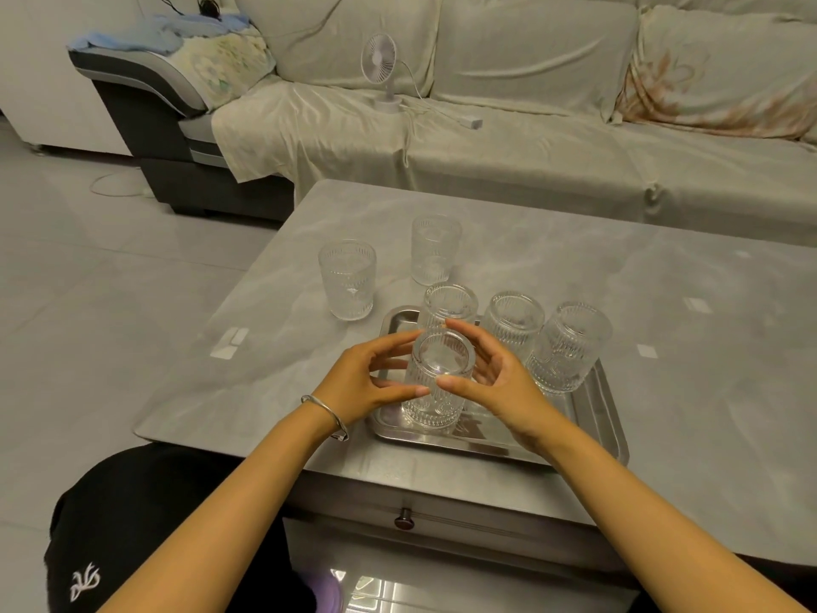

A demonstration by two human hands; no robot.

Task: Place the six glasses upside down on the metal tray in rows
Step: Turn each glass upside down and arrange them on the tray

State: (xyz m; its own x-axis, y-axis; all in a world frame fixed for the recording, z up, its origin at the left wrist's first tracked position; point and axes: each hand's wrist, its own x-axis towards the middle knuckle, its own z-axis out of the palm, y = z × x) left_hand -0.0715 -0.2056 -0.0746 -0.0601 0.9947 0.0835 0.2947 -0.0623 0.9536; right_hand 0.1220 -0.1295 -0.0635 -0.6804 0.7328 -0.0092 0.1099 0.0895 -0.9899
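A metal tray (594, 413) lies near the table's front edge. Three ribbed clear glasses stand upside down along its far side: one at the left (451, 305), one in the middle (513, 323), one at the right (570, 347). A fourth inverted glass (437, 380) stands at the tray's front left. My left hand (367, 382) and my right hand (495, 378) curve around this glass from both sides, fingers spread; whether they touch it is unclear. Two upright glasses stand on the table beyond the tray, one at the left (348, 278) and one farther back (435, 249).
The grey marble-look table (663, 303) has a drawer knob (403, 518) on its front. A covered sofa (530, 139) runs behind it, with a small white fan (380, 73) and its cable. My knee in black cloth (146, 524) sits at the lower left.
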